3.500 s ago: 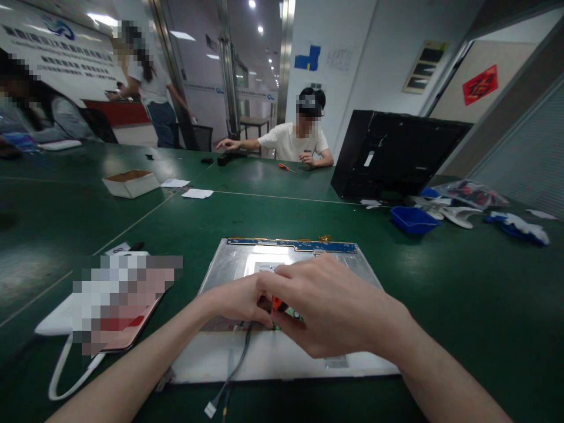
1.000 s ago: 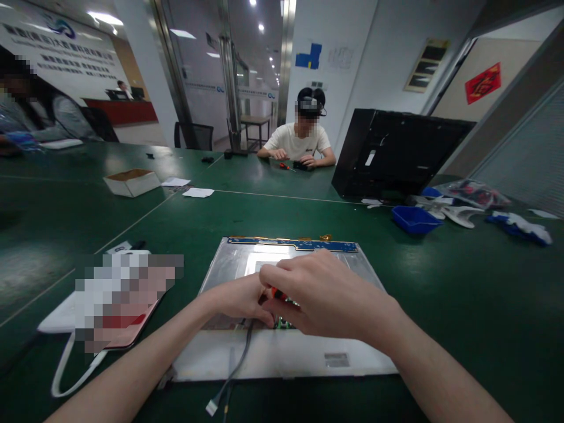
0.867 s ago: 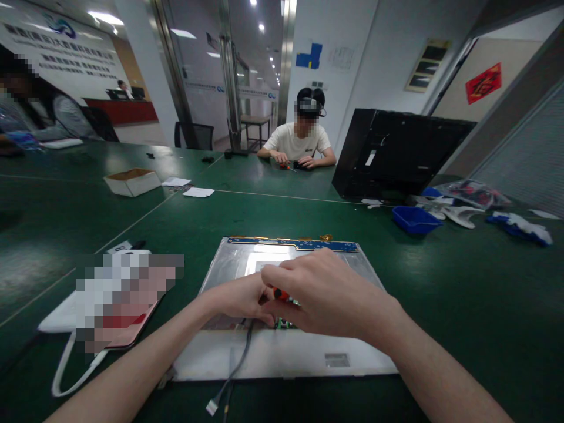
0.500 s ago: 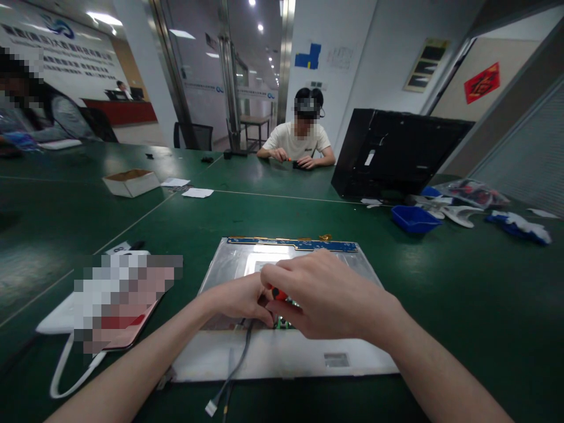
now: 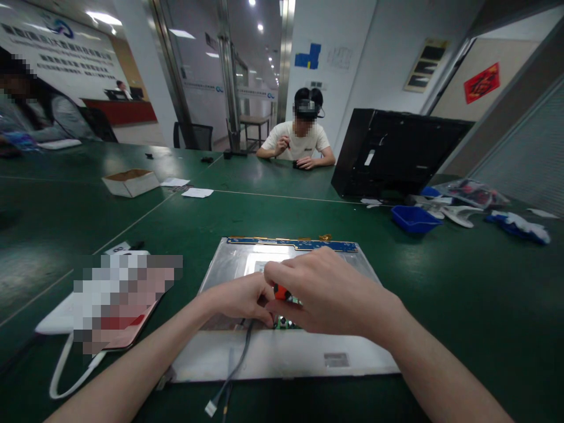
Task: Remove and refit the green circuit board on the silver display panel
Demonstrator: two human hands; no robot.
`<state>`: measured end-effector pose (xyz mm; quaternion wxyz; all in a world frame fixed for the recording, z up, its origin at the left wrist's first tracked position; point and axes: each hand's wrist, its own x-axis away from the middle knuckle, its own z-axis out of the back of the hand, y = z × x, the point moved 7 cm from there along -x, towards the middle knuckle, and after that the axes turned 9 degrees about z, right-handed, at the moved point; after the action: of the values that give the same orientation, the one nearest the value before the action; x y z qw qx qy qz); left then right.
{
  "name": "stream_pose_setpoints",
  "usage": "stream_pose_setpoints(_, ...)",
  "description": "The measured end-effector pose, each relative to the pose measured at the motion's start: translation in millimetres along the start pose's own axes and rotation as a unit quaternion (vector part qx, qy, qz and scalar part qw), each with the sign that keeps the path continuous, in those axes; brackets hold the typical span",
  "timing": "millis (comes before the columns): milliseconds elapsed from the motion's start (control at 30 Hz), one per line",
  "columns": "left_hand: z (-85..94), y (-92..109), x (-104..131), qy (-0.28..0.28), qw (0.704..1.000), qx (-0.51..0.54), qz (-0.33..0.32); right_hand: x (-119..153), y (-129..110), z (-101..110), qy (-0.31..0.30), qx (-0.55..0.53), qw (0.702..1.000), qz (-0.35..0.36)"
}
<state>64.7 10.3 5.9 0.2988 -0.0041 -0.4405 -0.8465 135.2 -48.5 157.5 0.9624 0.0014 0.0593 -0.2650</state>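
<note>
A flat display panel lies on the green table in front of me, with a silvery back, a white lower strip and a narrow blue circuit strip along its far edge. My right hand is closed around the orange and black handle of a screwdriver. Its tip is hidden. Under both hands a green circuit board shows in part. My left hand rests at the board's left side, thumb and fingers drawn together; what they grip is hidden. A dark cable with a white plug runs toward me.
Left of the panel lie a pink phone and a white cable. Farther off are an open box, a blue tray and a large black monitor. Another person sits across the table.
My right hand has turned slightly with the screwdriver, and more of the orange handle shows. My left hand stays in place. Across the table, the other person has raised one hand.
</note>
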Motion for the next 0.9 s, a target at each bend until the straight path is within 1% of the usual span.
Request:
stream_pose_setpoints(233, 1.2, 2.5, 0.9, -0.001, 1.000, 0.016, -0.008, 0.7, -1.8, 1.2, 0.002, -0.009, 1.000, 0.008)
stream_pose_setpoints(400, 0.9, -0.9, 1.3, 0.013, 0.999, 0.032, 0.014, 0.8, -4.1, 1.0, -0.004, -0.028, 0.999, 0.020)
stream_pose_setpoints(567, 1.2, 3.1, 1.9, 0.009, 1.000, 0.028, -0.004, 0.9, -1.7, 0.9, 0.000, -0.009, 1.000, 0.005)
stream_pose_setpoints(800, 1.9, 6.1, 2.3, 0.011, 1.000, 0.019, -0.017, 0.5, -1.0, 1.6, 0.003, -0.011, 1.000, 0.005)
stream_pose_setpoints(900, 3.3, 5.5, 2.0, 0.031, 0.999, 0.019, -0.019, 1.5, -1.4, 3.8, 0.000, -0.015, 1.000, 0.006)
